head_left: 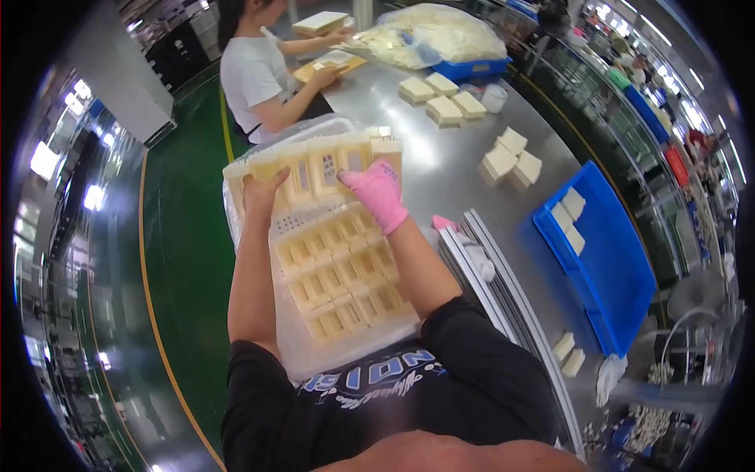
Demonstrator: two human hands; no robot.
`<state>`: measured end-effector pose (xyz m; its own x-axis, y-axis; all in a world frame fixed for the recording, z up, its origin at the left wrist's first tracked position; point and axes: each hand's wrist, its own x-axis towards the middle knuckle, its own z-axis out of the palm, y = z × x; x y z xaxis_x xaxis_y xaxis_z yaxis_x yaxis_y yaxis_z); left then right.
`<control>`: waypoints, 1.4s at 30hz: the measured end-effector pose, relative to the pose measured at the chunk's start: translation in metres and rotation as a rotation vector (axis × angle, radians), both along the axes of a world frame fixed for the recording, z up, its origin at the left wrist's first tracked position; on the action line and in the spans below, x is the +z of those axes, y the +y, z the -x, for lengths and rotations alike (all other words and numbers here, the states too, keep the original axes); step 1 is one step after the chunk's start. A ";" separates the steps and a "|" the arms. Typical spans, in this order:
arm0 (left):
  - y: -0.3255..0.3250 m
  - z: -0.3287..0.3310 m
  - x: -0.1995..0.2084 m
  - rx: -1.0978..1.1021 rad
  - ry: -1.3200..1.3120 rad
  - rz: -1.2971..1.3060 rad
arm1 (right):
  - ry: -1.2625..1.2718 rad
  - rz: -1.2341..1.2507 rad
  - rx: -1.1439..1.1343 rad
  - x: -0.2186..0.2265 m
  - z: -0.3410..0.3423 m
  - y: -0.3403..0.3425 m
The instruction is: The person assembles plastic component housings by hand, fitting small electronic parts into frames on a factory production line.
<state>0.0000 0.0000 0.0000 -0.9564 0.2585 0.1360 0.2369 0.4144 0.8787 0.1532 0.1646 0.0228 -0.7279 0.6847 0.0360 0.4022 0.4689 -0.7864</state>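
Observation:
My bare left hand (263,193) grips the left part of a row of cream rectangular plastic frames (300,175), its thumb on top. The pink-gloved right hand (377,195) holds the same row near its right end, thumb pressed against a frame. This row lies at the far end of a white plastic crate (352,344). Nearer to me, several more rows of cream frames (338,271) lie inside, each with a rectangular opening. Between the held row and those rows shows the crate's perforated floor. The undersides of my fingers are hidden.
A steel table (377,102) to my right bears stacks of cream pieces (442,108), a blue tray (602,267) and metal rails (503,291). A filled plastic bag (440,35) sits at the back. Ahead on the left, a co-worker (255,75) handles a cream piece.

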 end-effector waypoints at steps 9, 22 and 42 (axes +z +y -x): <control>0.123 -0.102 0.016 -0.451 0.114 -0.041 | 0.180 0.235 -0.383 0.016 -0.171 0.035; 0.299 -0.341 -0.048 -1.097 0.004 0.390 | 0.329 0.486 -0.928 -0.116 -0.411 0.106; 0.332 -0.317 -0.103 -1.257 -0.088 0.638 | -0.673 -0.359 -0.438 -0.151 -0.431 0.105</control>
